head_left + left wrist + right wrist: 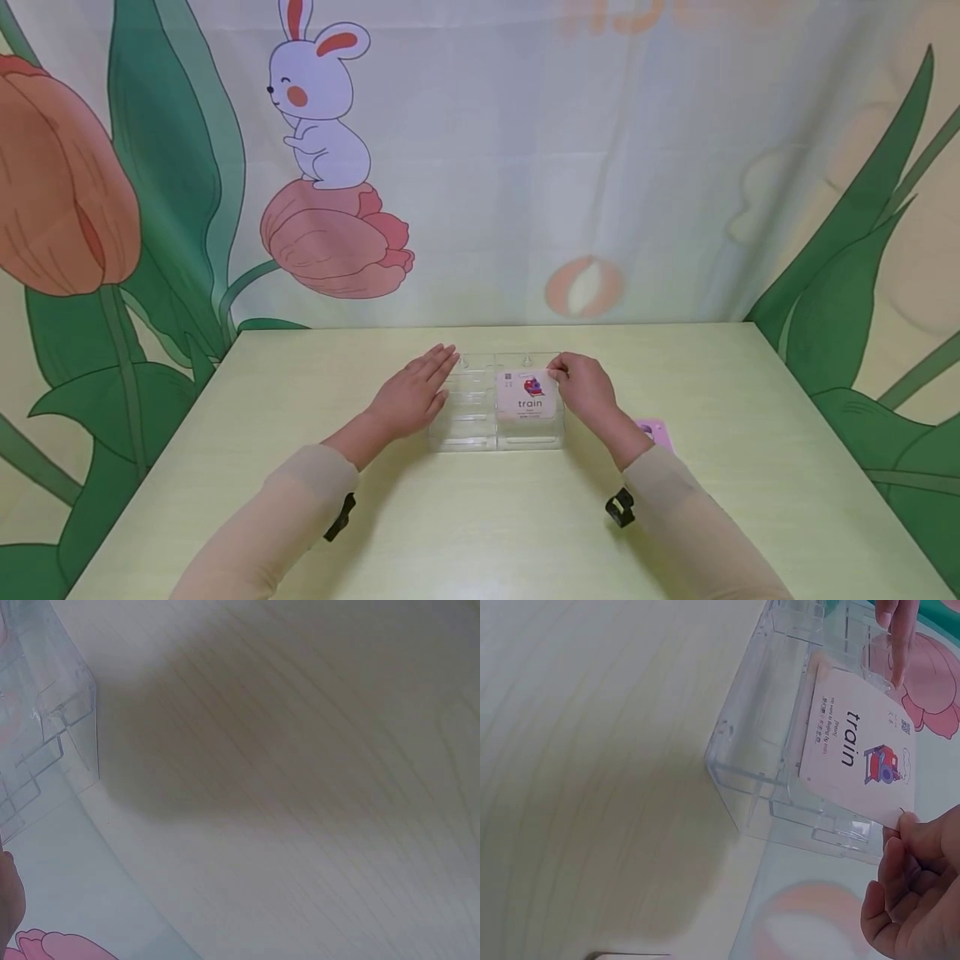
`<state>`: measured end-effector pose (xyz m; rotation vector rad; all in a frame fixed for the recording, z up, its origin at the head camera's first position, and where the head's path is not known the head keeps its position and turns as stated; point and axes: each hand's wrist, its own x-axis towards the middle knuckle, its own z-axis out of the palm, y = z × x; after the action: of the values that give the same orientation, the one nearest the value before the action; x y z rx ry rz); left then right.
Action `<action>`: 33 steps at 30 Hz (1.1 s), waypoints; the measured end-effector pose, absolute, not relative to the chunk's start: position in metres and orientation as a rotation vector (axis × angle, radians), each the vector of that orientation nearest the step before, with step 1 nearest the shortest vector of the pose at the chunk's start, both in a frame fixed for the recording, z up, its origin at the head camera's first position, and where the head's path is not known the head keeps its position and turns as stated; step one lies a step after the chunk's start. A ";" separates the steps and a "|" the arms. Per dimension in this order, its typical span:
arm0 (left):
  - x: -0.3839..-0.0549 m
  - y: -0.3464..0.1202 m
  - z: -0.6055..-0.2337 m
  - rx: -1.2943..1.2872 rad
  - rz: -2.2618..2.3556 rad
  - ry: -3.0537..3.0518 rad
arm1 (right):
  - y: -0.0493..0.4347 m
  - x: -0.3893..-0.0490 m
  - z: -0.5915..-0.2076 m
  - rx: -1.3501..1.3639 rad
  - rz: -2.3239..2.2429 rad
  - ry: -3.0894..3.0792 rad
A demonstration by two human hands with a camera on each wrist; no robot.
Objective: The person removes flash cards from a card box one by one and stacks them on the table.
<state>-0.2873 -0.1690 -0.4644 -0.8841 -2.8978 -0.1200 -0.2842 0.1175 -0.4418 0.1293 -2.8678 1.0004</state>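
Observation:
A clear plastic stepped rack with two side-by-side columns stands on the table. My right hand pinches the upper right corner of a white flash card between thumb and finger. The card carries the word "train" and a train picture; in the right wrist view its lower part lies within the rack's right column. Along the rack's left side, my left hand rests with straight fingers. The left wrist view shows mostly table, with part of the rack at its left edge.
A pink-purple card lies on the table to the right, partly hidden by my right forearm. Behind the table's far edge hangs a printed curtain with a rabbit and tulips.

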 end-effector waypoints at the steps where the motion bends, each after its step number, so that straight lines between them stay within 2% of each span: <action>1: -0.287 -0.169 -0.464 -0.883 -0.123 -2.900 | 0.117 -0.284 -0.441 0.128 0.988 -2.867; 33: -0.289 -0.174 -0.464 -0.941 -0.122 -2.870 | 0.131 -0.288 -0.423 0.143 1.018 -2.778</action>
<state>-0.2892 -0.1736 -0.4642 -0.9414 -2.8695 -0.1220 -0.2883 0.1314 -0.4234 0.1426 -2.7780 1.0183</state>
